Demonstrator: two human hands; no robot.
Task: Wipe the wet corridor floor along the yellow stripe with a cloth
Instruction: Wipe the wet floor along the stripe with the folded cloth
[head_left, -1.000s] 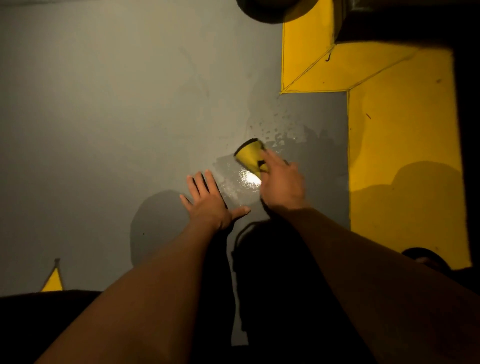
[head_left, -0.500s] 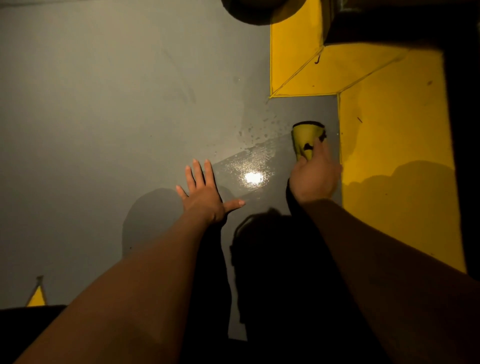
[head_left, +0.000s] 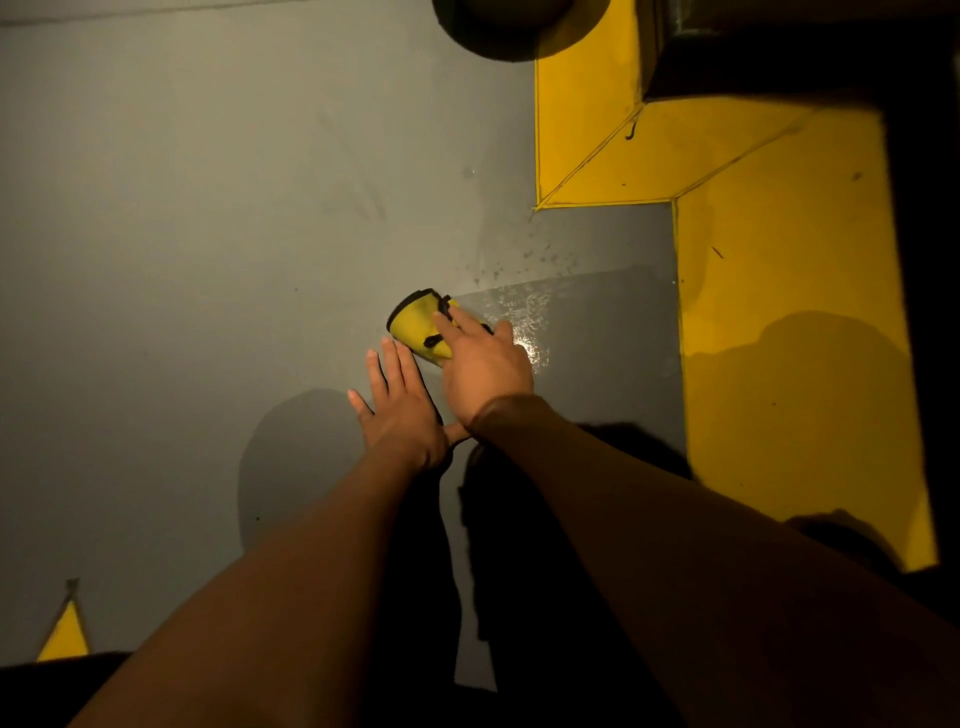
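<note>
The right hand (head_left: 485, 371) presses the cloth (head_left: 418, 327) flat-fingered onto the floor (head_left: 208, 260). The wet patch (head_left: 524, 312) lies to its right, towards the yellow stripe (head_left: 779, 291). The left hand (head_left: 402, 410) rests spread just beside it.

Two hands (head_left: 400, 410) (head_left: 485, 369), one cloth (head_left: 415, 325), one yellow stripe (head_left: 779, 322).

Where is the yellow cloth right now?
In the head view, the yellow cloth lies on the grey floor near centre, under the right hand's straight fingers, just beyond the left hand and at the wet patch's left edge.
</note>
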